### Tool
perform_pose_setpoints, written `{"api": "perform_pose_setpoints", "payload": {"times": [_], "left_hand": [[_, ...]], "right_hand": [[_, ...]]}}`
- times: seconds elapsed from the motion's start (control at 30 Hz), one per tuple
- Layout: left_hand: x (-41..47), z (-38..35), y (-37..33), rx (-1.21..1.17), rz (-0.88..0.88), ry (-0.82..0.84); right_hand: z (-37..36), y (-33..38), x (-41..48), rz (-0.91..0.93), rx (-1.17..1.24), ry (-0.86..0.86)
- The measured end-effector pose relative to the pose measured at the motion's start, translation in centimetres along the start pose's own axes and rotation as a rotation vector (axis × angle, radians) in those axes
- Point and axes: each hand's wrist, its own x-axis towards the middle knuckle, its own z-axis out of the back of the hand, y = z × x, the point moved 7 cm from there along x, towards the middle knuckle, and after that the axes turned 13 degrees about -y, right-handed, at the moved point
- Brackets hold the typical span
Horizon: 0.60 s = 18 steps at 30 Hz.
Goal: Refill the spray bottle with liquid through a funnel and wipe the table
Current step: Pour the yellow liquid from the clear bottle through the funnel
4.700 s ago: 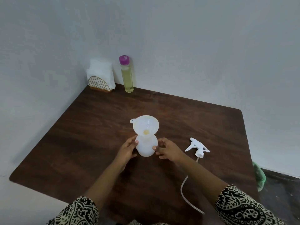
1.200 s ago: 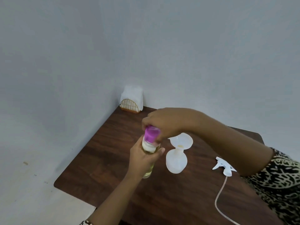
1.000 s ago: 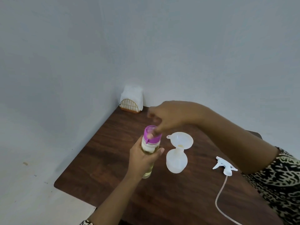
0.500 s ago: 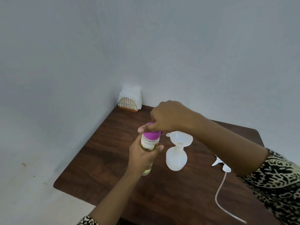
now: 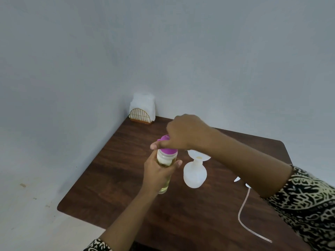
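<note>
My left hand [image 5: 157,173] grips a clear bottle of yellow liquid [image 5: 164,186], held upright above the brown table [image 5: 112,178]. From above, my right hand [image 5: 183,132] pinches the bottle's purple cap [image 5: 167,150]. Just to the right stands the white spray bottle [image 5: 194,175] with a white funnel [image 5: 198,156] set in its neck; my right wrist hides part of the funnel. The spray trigger head [image 5: 237,179] lies further right, mostly hidden by my right forearm, and its thin tube [image 5: 243,214] trails toward me.
A gold wire holder filled with white napkins [image 5: 142,110] stands in the table's far left corner against the wall. Grey walls close in behind and to the left. The table's left edge drops to a pale floor [image 5: 27,205].
My left hand picked up the liquid bottle from the far corner and brought it beside the spray bottle. My right hand lifted off the purple cap, then came back and grips it again.
</note>
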Motion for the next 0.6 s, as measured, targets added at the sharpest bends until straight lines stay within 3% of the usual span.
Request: {"api": "perform_pose_setpoints", "payload": {"times": [0.1,0.33,0.6], "left_hand": [[-0.2,0.0,-0.3,0.005,-0.003,-0.018],[-1.0,-0.6,-0.5,0.003,-0.027,0.002],[-2.4,-1.5,-0.7,-0.006,-0.026,0.023]], "right_hand": [[-0.2,1.0,-0.1,0.098,-0.028,-0.044],[1.0,0.0,-1.1,0.226,0.076,0.032],[0.2,-5.2,-5.0,-0.072,0.494,0.073]]}}
